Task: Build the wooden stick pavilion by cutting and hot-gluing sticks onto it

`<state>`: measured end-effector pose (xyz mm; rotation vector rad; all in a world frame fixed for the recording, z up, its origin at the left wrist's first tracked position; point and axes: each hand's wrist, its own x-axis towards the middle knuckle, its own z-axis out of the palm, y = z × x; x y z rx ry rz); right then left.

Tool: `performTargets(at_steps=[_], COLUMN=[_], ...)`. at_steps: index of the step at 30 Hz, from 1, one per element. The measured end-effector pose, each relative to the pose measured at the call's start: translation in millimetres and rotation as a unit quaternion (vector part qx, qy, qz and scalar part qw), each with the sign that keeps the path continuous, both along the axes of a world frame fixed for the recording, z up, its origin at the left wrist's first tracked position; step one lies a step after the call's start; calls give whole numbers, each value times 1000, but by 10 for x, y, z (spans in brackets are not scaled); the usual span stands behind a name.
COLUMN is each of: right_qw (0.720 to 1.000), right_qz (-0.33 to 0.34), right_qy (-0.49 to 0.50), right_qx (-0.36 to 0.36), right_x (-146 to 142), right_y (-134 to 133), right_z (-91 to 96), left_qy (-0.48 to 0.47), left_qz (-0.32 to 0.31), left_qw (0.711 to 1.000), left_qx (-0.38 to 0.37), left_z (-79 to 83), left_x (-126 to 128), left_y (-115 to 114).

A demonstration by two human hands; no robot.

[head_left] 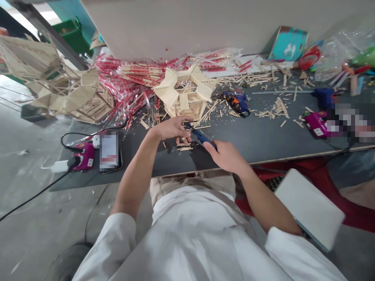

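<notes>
My right hand (224, 154) is closed around the handle of blue-handled cutters (202, 137). Their dark tip points away to the left and meets the fingers of my left hand (175, 128). Those fingers are curled round a short wooden stick (186, 137), partly covered by the hand. Below them, several cut stick pieces (185, 147) lie on the dark table. Just beyond my left hand stands a star-shaped wooden stick structure (183, 102) with an open middle and slatted panels.
Red-tipped sticks in plastic wrap (129, 78) lie behind. A blue glue gun (240, 102) rests right of the structure. A phone (109, 152) and purple power strip (84, 156) are left. Larger stick structures (73, 93) stand far left; another purple strip (315, 125) is right.
</notes>
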<state>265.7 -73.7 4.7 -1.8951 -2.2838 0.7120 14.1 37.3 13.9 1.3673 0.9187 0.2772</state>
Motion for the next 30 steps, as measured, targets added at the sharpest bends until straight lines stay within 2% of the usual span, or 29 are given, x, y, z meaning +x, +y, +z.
performTargets(at_steps=[5, 17, 22, 30], right_qw=[1000, 999, 999, 998], right_qz=[5, 9, 1, -8], right_qy=[13, -26, 10, 39], right_qx=[-14, -21, -36, -53], right_x=[10, -13, 5, 49], right_y=[12, -31, -23, -20], right_z=[23, 84, 105, 113], left_qy=[4, 3, -3, -11], left_qz=[-12, -11, 17, -10], left_qw=[1000, 1000, 1000, 1000], left_qx=[7, 1, -11, -1], left_z=[-10, -24, -57, -100], left_x=[-18, -10, 1, -23], left_y=[-4, -31, -20, 1])
